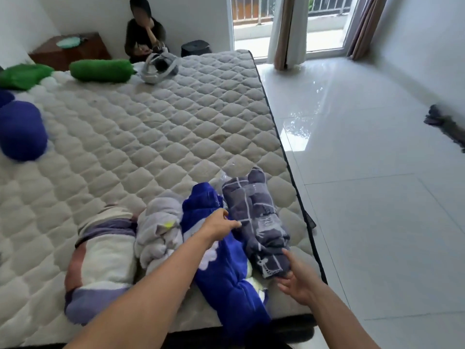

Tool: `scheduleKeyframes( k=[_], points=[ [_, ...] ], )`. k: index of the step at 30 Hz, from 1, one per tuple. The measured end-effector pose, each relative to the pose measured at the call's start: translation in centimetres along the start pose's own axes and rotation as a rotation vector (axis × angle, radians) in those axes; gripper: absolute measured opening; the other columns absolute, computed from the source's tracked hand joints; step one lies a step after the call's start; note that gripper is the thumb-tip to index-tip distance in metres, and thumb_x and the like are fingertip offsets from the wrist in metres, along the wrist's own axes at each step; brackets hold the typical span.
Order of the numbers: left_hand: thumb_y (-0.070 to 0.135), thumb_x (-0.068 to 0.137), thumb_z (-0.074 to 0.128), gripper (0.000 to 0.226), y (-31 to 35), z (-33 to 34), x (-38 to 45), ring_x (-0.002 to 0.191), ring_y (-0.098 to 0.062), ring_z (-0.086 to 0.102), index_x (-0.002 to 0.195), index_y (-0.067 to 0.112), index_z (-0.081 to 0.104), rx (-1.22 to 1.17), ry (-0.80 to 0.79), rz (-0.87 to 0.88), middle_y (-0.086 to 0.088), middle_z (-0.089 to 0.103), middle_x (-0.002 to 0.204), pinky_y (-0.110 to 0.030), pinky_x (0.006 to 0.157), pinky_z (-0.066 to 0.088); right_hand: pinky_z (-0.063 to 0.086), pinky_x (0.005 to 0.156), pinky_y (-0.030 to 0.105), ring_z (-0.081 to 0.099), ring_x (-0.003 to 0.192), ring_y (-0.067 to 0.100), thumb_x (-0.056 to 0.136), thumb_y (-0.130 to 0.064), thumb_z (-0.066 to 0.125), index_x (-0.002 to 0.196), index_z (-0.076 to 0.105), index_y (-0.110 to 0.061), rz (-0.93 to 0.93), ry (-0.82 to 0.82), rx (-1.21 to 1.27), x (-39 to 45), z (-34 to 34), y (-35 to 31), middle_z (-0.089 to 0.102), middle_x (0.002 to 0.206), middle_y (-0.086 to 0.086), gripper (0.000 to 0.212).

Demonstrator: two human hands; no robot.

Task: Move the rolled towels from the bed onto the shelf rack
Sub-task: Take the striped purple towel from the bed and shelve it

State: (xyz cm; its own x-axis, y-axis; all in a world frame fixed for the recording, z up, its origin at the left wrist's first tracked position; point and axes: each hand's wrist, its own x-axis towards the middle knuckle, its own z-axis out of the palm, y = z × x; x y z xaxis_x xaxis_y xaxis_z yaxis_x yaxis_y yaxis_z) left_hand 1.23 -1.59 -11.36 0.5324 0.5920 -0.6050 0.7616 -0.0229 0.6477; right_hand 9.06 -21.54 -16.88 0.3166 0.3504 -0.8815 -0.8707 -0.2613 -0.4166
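Head view, looking down, bed [151, 137] close

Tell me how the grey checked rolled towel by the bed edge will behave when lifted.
The grey checked towel looks soft and loosely rolled, so it will probably sag or unroll unless supported at both ends. It seems light. Lying near the mattress edge, a push could roll it off.

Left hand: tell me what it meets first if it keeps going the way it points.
The left hand points right and slightly away, so it would most likely meet the grey checked rolled towel first; its fingers look already at that towel's edge.
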Motion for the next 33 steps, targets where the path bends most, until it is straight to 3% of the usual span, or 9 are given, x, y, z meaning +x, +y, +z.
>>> scheduleKeyframes(
  k=[3, 6, 12, 14, 17, 21, 24, 29, 33],
  points=[
    [0.03, 0.08, 0.071, 0.068, 2.2, 0.4, 4.4, 0.121, -0.025, 0.052, 0.139, 0.012, 0.042, 0.09, 0.001, 0.014, -0.008, 0.052, 0.133, -0.034, 0.097, 0.044, 0.055, 0.053, 0.031, 0.067, 0.086, 0.035, 0.089, -0.033, 0.061, 0.117, 0.063, -0.006, -0.087, 0.082, 0.064, 3.7, 0.8, -2.6, 0.074, 0.095, 0.02, 0.039],
    [0.029, 0.078, 0.072, 0.077, 4.7, 0.2, 7.5, 0.13, -0.026, 0.047, 0.145, 0.015, 0.036, 0.157, 0.01, 0.05, -0.008, 0.046, 0.143, -0.034, 0.106, 0.039, 0.051, 0.045, 0.028, 0.064, 0.071, 0.031, 0.088, -0.018, 0.064, 0.113, 0.06, 0.0, -0.151, 0.235, 0.122, 5.8, 0.5, -6.0, 0.069, 0.098, 0.024, 0.031],
    [0.047, 0.065, 0.076, 0.083, 7.2, -0.2, 13.8, 0.129, -0.031, 0.048, 0.136, 0.02, 0.042, 0.292, 0.045, 0.053, -0.011, 0.049, 0.138, -0.049, 0.108, 0.041, 0.056, 0.07, 0.061, 0.069, 0.087, 0.04, 0.066, -0.026, 0.075, 0.107, 0.061, -0.003, -0.172, 0.317, 0.113, 10.7, -1.1, -10.9, 0.068, 0.105, 0.027, 0.049],
    [0.048, 0.064, 0.076, 0.086, 7.3, -0.3, 15.1, 0.129, -0.03, 0.048, 0.137, 0.02, 0.042, 0.314, 0.011, 0.027, -0.009, 0.051, 0.138, -0.049, 0.109, 0.04, 0.058, 0.068, 0.055, 0.069, 0.082, 0.038, 0.07, -0.027, 0.072, 0.105, 0.063, 0.0, -0.141, 0.367, 0.089, 11.6, -0.8, -11.4, 0.069, 0.101, 0.027, 0.045],
    [0.044, 0.067, 0.076, 0.075, 7.4, -0.4, 16.1, 0.125, -0.029, 0.053, 0.131, 0.018, 0.047, 0.363, -0.005, 0.02, -0.009, 0.057, 0.134, -0.045, 0.107, 0.042, 0.053, 0.059, 0.033, 0.066, 0.078, 0.032, 0.075, -0.029, 0.07, 0.111, 0.064, 0.002, -0.13, 0.414, 0.071, 12.1, -0.6, -11.6, 0.069, 0.104, 0.025, 0.048],
    [0.027, 0.082, 0.069, 0.045, 7.3, -0.4, 16.6, 0.118, -0.028, 0.058, 0.123, 0.014, 0.056, 0.366, -0.011, 0.038, -0.01, 0.062, 0.125, -0.039, 0.101, 0.044, 0.056, 0.073, 0.04, 0.067, 0.091, 0.034, 0.076, -0.032, 0.071, 0.102, 0.065, -0.004, -0.101, 0.418, 0.112, 12.8, -0.4, -11.6, 0.068, 0.107, 0.02, 0.039],
    [0.022, 0.082, 0.065, 0.011, 7.3, -0.5, 16.2, 0.098, -0.025, 0.062, 0.091, 0.018, 0.059, 0.378, 0.025, 0.054, -0.007, 0.065, 0.098, -0.034, 0.084, 0.047, 0.052, 0.062, 0.034, 0.063, 0.08, 0.03, 0.077, -0.027, 0.07, 0.082, 0.063, -0.011, -0.109, 0.398, 0.149, 12.5, -0.3, -11.9, 0.067, 0.1, 0.017, 0.018],
    [0.017, 0.076, 0.064, 0.024, 7.6, -2.2, 13.8, 0.072, -0.019, 0.051, 0.062, 0.021, 0.045, 0.293, 0.124, 0.058, 0.003, 0.05, 0.065, -0.028, 0.057, 0.035, 0.054, 0.068, 0.037, 0.065, 0.083, 0.032, 0.077, -0.018, 0.067, 0.095, 0.067, -0.006, -0.195, 0.312, 0.203, 11.4, 0.9, -11.9, 0.068, 0.099, 0.018, 0.021],
    [0.018, 0.074, 0.065, 0.01, 7.6, -5.5, 10.3, 0.075, -0.024, 0.056, 0.072, 0.015, 0.055, 0.259, 0.275, 0.115, -0.001, 0.056, 0.069, -0.03, 0.063, 0.038, 0.054, 0.066, 0.043, 0.064, 0.076, 0.031, 0.077, -0.021, 0.066, 0.081, 0.063, -0.015, -0.213, 0.161, 0.211, 9.6, 3.7, -12.1, 0.065, 0.09, 0.015, 0.008]
  ],
)
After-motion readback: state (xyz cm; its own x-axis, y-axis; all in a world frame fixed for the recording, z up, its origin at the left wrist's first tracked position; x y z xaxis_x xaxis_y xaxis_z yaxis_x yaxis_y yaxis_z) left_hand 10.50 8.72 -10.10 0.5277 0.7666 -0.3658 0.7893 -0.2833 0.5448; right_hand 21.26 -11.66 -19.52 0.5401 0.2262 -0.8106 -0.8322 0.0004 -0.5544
